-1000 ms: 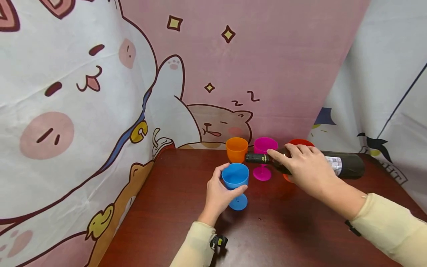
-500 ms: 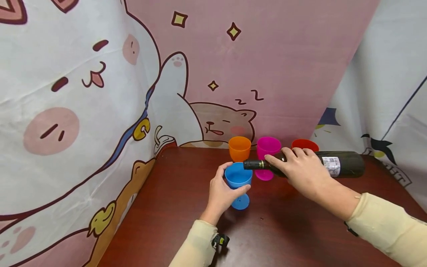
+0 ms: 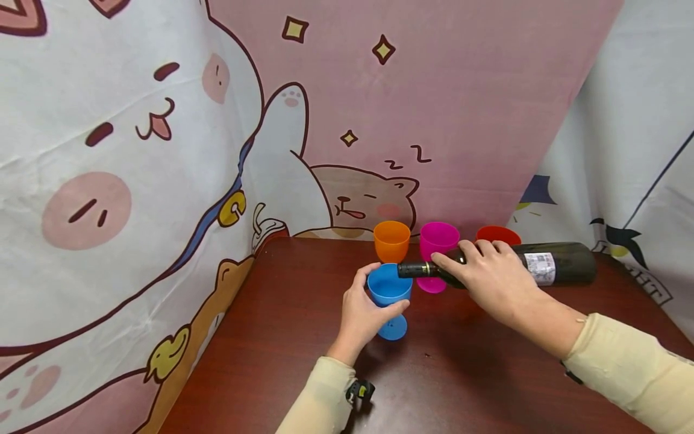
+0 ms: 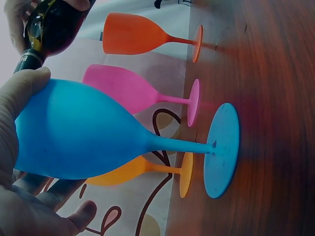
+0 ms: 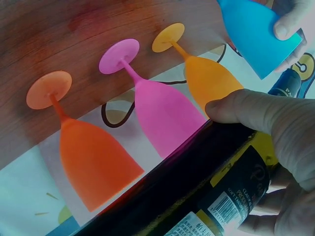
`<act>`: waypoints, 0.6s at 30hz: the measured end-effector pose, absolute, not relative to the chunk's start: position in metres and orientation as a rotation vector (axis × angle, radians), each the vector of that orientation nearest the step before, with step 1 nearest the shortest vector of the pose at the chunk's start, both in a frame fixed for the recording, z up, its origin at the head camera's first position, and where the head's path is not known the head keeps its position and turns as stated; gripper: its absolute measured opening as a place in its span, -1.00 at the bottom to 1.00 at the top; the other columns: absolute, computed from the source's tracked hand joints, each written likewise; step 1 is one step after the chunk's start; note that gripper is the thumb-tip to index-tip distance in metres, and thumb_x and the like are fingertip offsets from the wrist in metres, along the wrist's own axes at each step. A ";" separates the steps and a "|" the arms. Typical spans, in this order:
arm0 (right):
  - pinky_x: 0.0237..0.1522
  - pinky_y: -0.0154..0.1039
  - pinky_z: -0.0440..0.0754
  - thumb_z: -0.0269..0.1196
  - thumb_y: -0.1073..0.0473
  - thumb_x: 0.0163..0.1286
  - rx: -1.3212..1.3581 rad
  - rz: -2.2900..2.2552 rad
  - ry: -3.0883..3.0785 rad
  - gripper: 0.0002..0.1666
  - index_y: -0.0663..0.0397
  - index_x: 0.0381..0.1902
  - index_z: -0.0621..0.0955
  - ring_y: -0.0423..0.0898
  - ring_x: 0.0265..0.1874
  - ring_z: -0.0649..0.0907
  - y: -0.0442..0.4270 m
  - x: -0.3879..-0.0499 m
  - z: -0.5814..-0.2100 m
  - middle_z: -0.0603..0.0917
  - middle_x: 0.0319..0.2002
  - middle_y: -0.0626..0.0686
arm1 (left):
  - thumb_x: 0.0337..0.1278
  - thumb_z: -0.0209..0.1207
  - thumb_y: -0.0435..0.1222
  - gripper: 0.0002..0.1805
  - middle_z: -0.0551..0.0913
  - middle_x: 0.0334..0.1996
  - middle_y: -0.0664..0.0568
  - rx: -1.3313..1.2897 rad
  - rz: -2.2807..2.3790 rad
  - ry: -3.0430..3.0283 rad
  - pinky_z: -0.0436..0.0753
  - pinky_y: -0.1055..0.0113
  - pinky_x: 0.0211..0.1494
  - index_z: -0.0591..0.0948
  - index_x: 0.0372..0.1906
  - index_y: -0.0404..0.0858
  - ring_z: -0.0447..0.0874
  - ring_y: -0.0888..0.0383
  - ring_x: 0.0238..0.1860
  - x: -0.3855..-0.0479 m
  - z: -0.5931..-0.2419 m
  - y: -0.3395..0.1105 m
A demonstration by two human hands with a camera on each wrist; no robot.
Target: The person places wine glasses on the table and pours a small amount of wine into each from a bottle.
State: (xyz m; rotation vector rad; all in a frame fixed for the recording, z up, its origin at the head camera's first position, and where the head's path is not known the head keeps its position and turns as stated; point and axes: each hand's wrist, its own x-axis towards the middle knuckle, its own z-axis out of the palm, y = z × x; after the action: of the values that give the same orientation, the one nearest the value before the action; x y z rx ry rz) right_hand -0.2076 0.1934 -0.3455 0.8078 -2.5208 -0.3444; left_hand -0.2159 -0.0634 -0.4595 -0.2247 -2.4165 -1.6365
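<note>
My left hand (image 3: 362, 313) grips the bowl of a blue plastic goblet (image 3: 389, 293), thumb on the near side and fingers round the left. The goblet stands upright, its foot (image 4: 221, 152) on the table. With my right hand (image 3: 496, 277) I hold a dark wine bottle (image 3: 572, 263) by its shoulder, lying almost level in the air. Its black mouth (image 3: 405, 270) overlaps the goblet's right rim in the head view. No liquid shows at the mouth. White and dark labels (image 5: 236, 201) are visible on the bottle's side.
Behind stand an orange goblet (image 3: 391, 242), a pink goblet (image 3: 439, 236) and a red-orange goblet (image 3: 499, 234), the last partly hidden by my right hand and the bottle. The dark wooden table (image 3: 271, 337) meets a printed cartoon cloth (image 3: 347, 78) at its back.
The bottle has moved left, bringing its mouth from beside the blue goblet to over its rim. Over the last half second it barely shifts. My left hand keeps its grip.
</note>
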 end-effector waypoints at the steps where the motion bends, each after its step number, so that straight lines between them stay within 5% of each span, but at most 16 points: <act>1: 0.03 0.29 0.74 0.68 0.18 0.08 0.807 -0.345 -2.523 -0.06 -0.27 0.43 0.57 0.37 -0.02 0.72 0.193 -0.208 -0.345 0.69 0.11 0.36 | 0.02 0.61 0.02 -0.06 0.64 0.38 0.04 -0.225 -1.637 -2.416 0.75 -0.14 0.26 0.38 0.51 0.18 0.65 -0.08 0.34 -0.216 -0.459 -0.063; 18: 0.01 0.28 0.73 0.65 0.23 0.10 0.805 -0.358 -2.520 -0.09 -0.28 0.41 0.58 0.36 -0.03 0.71 0.196 -0.208 -0.348 0.68 0.10 0.36 | 0.02 0.61 0.01 -0.07 0.65 0.38 0.04 -0.214 -1.650 -2.409 0.75 -0.15 0.25 0.39 0.50 0.17 0.64 -0.09 0.35 -0.215 -0.459 -0.063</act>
State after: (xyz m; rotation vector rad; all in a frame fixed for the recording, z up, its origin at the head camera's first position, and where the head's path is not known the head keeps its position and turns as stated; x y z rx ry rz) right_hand -0.2081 0.1963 -0.3484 0.8051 -2.5201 -0.3585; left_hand -0.2155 -0.0628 -0.4593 -0.2142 -2.4086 -1.6495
